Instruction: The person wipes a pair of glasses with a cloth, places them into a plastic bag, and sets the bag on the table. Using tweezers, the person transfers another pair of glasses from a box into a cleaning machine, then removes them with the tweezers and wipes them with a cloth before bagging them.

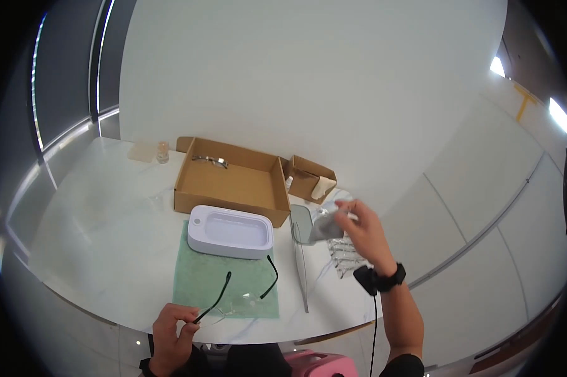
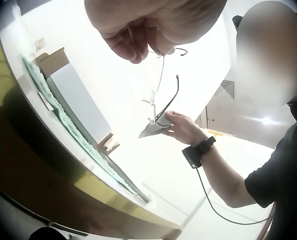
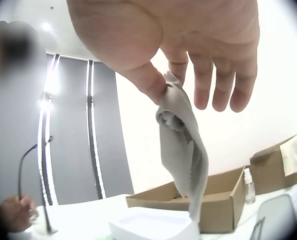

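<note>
My left hand (image 1: 172, 334) pinches a pair of thin-rimmed eyeglasses with black temple tips (image 1: 225, 286) near one hinge, over the front edge of the table. Its clear lenses face the green towel, and both temples stand unfolded. My right hand (image 1: 365, 234) is raised at the right, pinching a grey cloth (image 3: 182, 145) between thumb and index finger. The cloth hangs down in folds, while the other fingers are spread apart. In the left wrist view the grey cloth (image 2: 157, 126) overlaps the far temple of the glasses.
A white cleaning tub (image 1: 230, 249) stands on the green towel (image 1: 192, 283). Behind it, an open cardboard tray (image 1: 233, 185) holds another pair of glasses (image 1: 209, 161). Beside that are a smaller box (image 1: 303, 180) and a spray bottle (image 3: 249, 187). Silvery packets (image 1: 345, 254) lie under my right hand.
</note>
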Tool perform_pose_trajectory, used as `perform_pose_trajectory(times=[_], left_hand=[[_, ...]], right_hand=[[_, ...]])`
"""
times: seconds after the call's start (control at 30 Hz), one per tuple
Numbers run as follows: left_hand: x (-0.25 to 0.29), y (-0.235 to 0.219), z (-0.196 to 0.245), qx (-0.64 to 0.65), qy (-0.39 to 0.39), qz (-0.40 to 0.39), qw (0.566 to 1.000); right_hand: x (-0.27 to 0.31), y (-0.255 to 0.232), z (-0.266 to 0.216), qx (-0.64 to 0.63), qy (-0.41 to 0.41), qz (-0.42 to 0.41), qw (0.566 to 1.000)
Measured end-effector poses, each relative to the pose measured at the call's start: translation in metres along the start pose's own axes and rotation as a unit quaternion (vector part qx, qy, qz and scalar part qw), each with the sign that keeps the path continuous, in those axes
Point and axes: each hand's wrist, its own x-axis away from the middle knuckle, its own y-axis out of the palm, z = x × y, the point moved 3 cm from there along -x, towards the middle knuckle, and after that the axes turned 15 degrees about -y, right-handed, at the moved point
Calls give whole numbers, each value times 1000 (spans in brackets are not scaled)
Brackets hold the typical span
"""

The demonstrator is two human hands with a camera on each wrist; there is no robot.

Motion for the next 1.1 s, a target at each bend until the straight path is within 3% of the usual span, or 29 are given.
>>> perform_pose_trajectory(times=[0.1, 0.23, 0.4, 0.6, 0.73, 0.9, 1.07, 1.1], left_hand=[[1, -7, -4, 12, -16, 2, 1000], [-3, -17, -13, 28, -34, 18, 999], [-7, -22, -15, 38, -57, 54, 996], [-15, -24, -11, 25, -69, 70, 995], [-20, -23, -9, 12, -84, 73, 994], [-25, -18, -6, 9, -95, 79, 992], [-27, -14, -8, -10, -103, 82, 991], [-27, -14, -8, -7, -104, 83, 991]], right_hand=[[-36, -7, 24, -48, 2, 43, 998], [-72, -5, 68, -31, 26, 11, 999], [-97, 11, 96, -19, 145, 4, 989], [-118, 11, 136, 73, 146, 45, 986], [-129, 19, 160, 70, 166, 38, 983], [-149, 27, 192, 2, 174, 183, 967], [-146, 36, 229, 94, 234, 150, 956], [-146, 31, 244, 147, 188, 178, 955]])
